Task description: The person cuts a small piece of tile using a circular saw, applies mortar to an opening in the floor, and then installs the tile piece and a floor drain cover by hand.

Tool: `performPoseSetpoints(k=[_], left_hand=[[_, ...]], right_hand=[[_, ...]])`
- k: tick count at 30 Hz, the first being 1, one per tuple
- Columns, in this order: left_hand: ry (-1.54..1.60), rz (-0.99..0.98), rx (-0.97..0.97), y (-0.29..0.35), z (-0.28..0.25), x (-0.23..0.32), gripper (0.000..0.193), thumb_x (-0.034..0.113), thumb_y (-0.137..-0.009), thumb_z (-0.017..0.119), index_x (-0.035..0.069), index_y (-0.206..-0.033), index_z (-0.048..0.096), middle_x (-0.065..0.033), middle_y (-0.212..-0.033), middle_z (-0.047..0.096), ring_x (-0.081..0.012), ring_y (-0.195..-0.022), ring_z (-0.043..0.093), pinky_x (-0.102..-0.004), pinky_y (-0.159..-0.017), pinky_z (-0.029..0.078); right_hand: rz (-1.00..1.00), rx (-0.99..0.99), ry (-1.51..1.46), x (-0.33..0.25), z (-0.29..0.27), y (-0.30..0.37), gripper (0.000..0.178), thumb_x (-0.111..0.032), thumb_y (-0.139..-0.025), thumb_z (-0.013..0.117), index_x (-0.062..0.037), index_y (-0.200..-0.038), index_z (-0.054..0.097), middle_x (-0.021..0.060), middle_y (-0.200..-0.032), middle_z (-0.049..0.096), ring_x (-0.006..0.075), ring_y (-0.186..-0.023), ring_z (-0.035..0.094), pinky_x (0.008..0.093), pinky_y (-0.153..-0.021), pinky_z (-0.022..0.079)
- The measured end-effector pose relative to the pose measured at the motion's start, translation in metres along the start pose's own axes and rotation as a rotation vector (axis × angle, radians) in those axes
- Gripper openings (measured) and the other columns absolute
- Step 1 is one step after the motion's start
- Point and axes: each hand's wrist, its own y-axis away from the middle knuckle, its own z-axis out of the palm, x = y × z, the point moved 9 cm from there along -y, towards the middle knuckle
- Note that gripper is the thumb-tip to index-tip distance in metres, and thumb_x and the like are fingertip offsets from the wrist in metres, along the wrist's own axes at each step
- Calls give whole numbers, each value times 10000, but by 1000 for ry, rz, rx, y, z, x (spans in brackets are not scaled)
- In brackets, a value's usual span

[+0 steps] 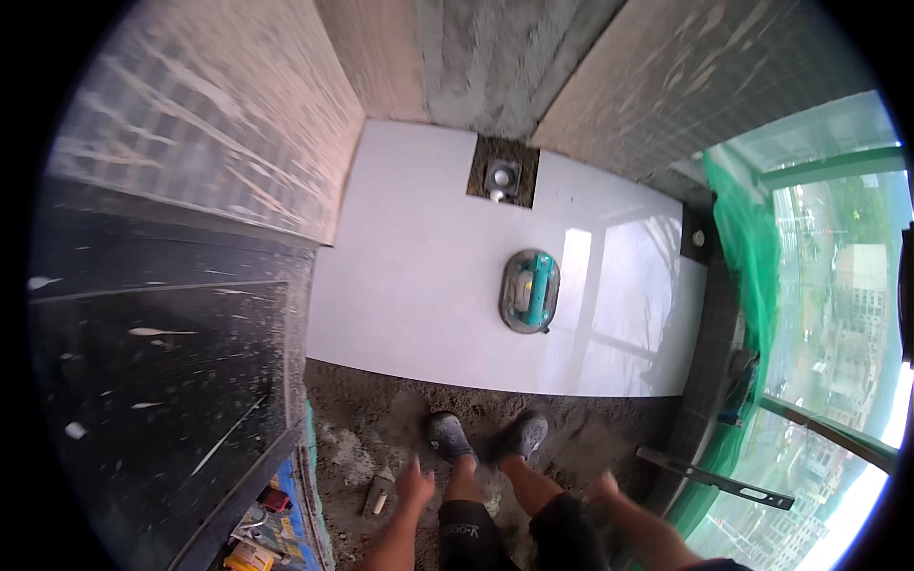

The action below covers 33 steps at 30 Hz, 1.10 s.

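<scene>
A large glossy white tile [419, 257] lies on the floor ahead of my feet, with a square cut-out at its far edge around a drain fitting [503, 177]. On the tile, right of its middle, sits a teal-handled suction-pad tool [530, 292], touched by neither hand. My left hand [415, 485] hangs low beside my left leg, fingers loosely apart and holding nothing. Below it on the rough mortar rests a trowel [379, 495] with a light handle. My right hand [603, 487] is out to the right of my knee, slightly blurred, fingers apart with nothing in them.
Dark mortar [381, 419] surrounds my grey clogs [449, 438]. A spirit level [714, 479] lies at the right near green netting [752, 257] by the window. A dark, splattered panel [162, 362] stands left, with tools [262, 533] below it. Bare walls enclose the far side.
</scene>
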Motion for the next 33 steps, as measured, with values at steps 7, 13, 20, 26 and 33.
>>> performPoseSetpoints(k=[7, 13, 20, 26, 33], left_hand=[[386, -395, -267, 336, 92, -189, 389, 305, -938, 600, 34, -1214, 640, -185, -1100, 645, -379, -986, 585, -500, -827, 478], [1310, -561, -205, 502, 195, -203, 285, 175, -896, 646, 43, -1149, 636, -169, -858, 627, -331, -666, 566, -486, -606, 458], [1101, -588, 34, 550, 217, -134, 462, 120, -916, 598, 38, -1371, 611, -250, -1259, 668, -355, -1075, 683, -439, -866, 546], [1386, -637, 166, 578, 235, -143, 423, 201, -965, 582, 32, -1351, 626, -206, -1238, 687, -331, -1025, 690, -432, -829, 547], [988, -411, -147, 538, 322, -211, 452, 337, -1030, 484, 21, -1309, 647, -141, -1242, 688, -305, -1043, 680, -419, -872, 562]], right_hand=[[-115, -114, 359, -6, 31, 217, 335, -380, -857, 660, -171, -1097, 764, 87, -1117, 726, 303, -1196, 610, 474, -938, 480], [-86, 50, 361, 6, -123, 200, 223, -248, -791, 748, -163, -995, 783, 99, -981, 746, 259, -920, 725, 462, -729, 553], [-164, 435, -135, -84, -289, 254, 425, -85, -749, 693, -99, -1171, 738, 175, -1078, 747, 311, -911, 747, 429, -751, 602], [-174, 343, 401, -215, -312, 241, 395, -92, -738, 726, -97, -1132, 745, 131, -1101, 747, 301, -917, 747, 410, -762, 616], [-649, 533, 513, -497, -264, 288, 423, -60, -693, 680, -45, -1114, 717, 166, -1122, 729, 326, -1063, 699, 387, -914, 567]])
